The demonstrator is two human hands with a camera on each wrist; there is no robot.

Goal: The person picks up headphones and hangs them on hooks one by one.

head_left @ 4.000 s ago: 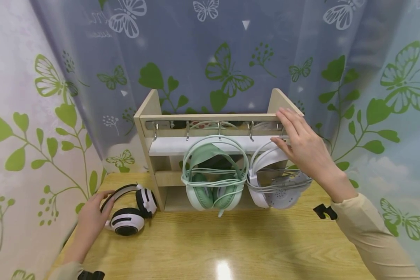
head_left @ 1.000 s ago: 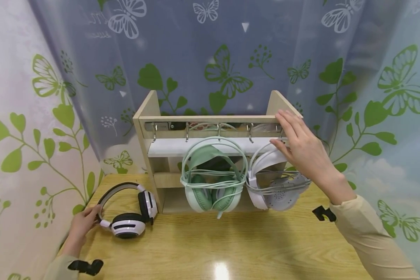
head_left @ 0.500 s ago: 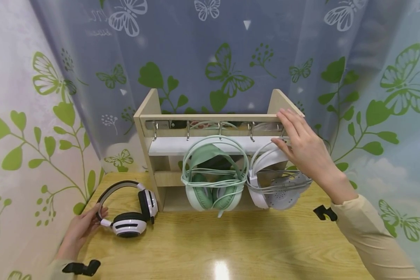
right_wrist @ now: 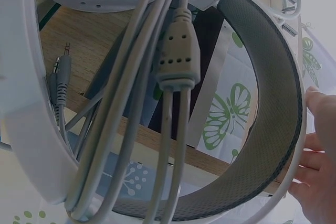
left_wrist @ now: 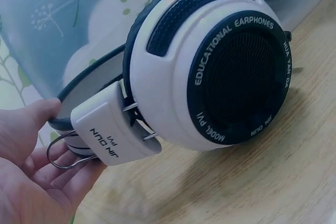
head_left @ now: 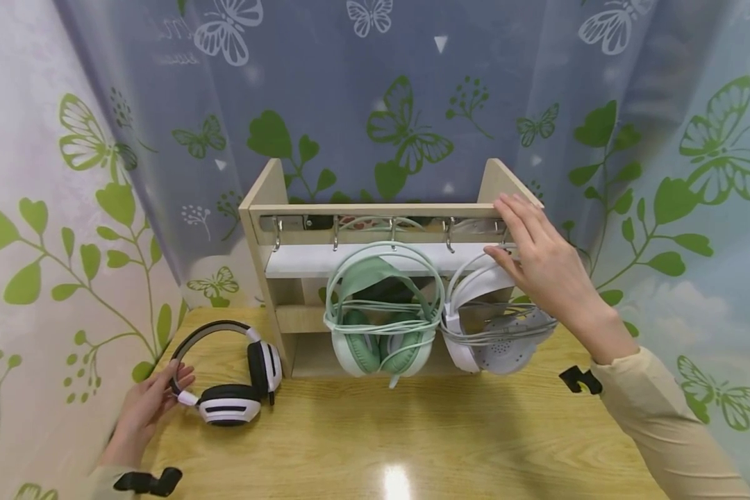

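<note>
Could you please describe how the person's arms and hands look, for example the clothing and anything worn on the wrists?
Both hands are bare: no gloves, rings or watch show. The right hand comes out of a long, loose sleeve of pale beige cloth, and a small black clip-like mount sits at its wrist. The left hand has a similar beige cuff, with a black mount beside it.

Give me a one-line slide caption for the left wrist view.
Left hand holds the band of a black-and-white headset lying on the wooden table.
</note>
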